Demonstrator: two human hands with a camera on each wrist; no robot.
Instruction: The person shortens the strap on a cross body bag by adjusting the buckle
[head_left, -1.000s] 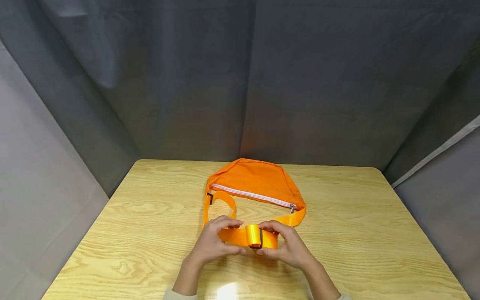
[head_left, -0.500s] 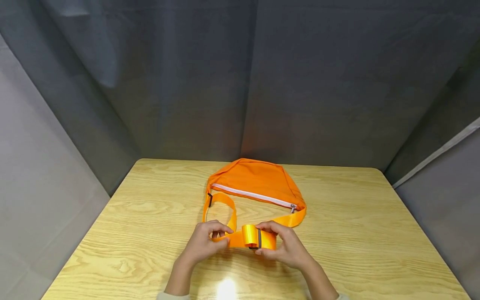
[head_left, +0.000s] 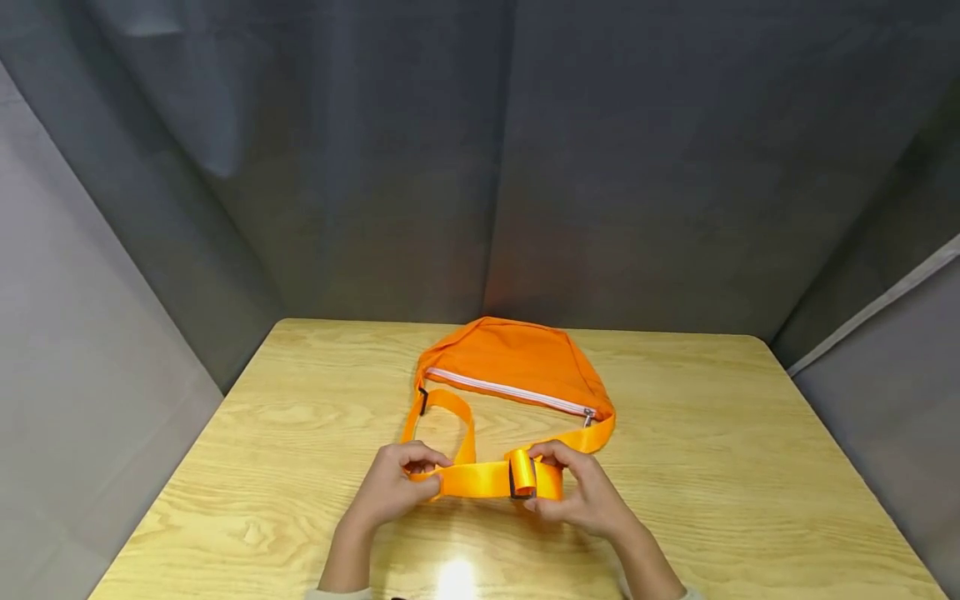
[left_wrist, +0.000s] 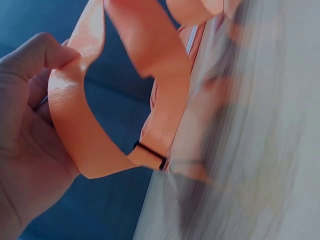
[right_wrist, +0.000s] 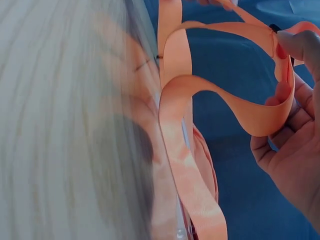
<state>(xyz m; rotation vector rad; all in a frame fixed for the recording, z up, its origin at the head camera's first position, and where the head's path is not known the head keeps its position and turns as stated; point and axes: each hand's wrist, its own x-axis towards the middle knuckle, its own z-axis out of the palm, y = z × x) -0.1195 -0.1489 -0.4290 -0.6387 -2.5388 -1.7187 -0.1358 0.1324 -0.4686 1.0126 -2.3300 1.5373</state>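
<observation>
An orange waist bag [head_left: 517,358] with a white zipper lies on the wooden table. Its orange strap [head_left: 476,481] is raised in front of it, stretched between both hands. My left hand [head_left: 397,483] pinches the strap between thumb and fingers; in the left wrist view the strap [left_wrist: 75,115] curves past that thumb. My right hand [head_left: 581,492] grips the strap at a black slide buckle [head_left: 522,482], where a short loop of strap stands up. In the right wrist view the fingers curl round the strap [right_wrist: 260,117] near the buckle.
The wooden table [head_left: 262,467] extends to both sides of the bag. A second black buckle [head_left: 423,401] sits on the strap at the bag's left end. A metal zipper pull [head_left: 588,417] hangs at the right. Dark curtains [head_left: 480,167] stand behind the table.
My left hand has slid left along the strap, away from the buckle, and now pinches it there. The strap loop at the buckle looks smaller, and the right hand has shifted slightly right.
</observation>
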